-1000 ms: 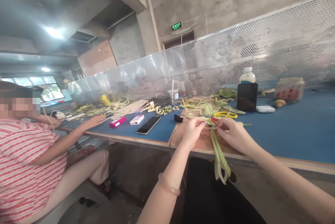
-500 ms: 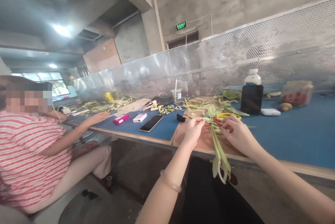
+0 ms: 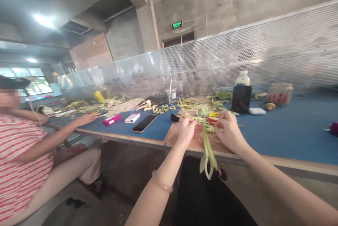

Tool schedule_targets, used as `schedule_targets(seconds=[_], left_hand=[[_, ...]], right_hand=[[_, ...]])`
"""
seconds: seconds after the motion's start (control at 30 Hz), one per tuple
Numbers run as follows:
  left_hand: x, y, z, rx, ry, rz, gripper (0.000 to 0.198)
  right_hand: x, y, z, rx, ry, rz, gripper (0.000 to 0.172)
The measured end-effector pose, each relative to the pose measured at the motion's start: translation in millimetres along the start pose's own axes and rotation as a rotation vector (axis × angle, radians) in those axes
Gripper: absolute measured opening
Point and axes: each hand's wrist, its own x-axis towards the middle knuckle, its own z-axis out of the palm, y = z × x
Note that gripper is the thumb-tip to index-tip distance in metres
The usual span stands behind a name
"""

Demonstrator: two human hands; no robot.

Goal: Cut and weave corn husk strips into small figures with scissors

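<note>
A bundle of pale green corn husk strips (image 3: 207, 145) lies across the table edge, its long ends hanging down over my lap. To its left, my left hand (image 3: 187, 131) is closed, thumb and forefinger pinched on a thin dark thread at the bundle's narrow middle. My right hand (image 3: 229, 130) is closed in a pinch on the other side, seemingly on the same thread, which is hardly visible. Red-orange handles (image 3: 211, 121), apparently of scissors, lie behind the bundle, partly covered by my right hand. A small black bundle (image 3: 174, 117) rests left of my left hand.
A phone (image 3: 144, 123), a small white box (image 3: 132, 118) and a pink pack (image 3: 112, 120) lie to the left. Behind are husk scraps (image 3: 190, 103), a black upright device (image 3: 241, 99) and a white case (image 3: 257, 111). A person in a striped top (image 3: 21, 159) sits at left.
The view has turned slightly to the right, so things sit further left. My hands still pinch on either side of the husk bundle, with only slight movement.
</note>
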Motion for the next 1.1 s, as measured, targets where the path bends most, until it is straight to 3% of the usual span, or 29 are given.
schedule_targets(seconds=[0.27,0.5,0.73,0.97,1.1], left_hand=[[-4,10,2.0,-0.149,-0.085,-0.067,0.012],[2,-1,-1.1,-0.001,-0.029,0.047,0.017],[-4,8,1.8,-0.206,-0.144,-0.087,0.014],[-2,3,-1.5,-0.049,-0.062,-0.028,0.017],[-2,2,-2.7,-0.105,-0.092,-0.049,0.018]], right_hand=[[1,-4,-2,0.013,-0.033,0.072,0.016],[2,-4,-4,0.038,-0.034,0.083,0.017],[1,-1,-1,0.020,-0.028,0.102,0.016],[0,3,1,0.007,-0.033,0.101,0.015],[0,2,-1,0.055,-0.071,0.193,0.015]])
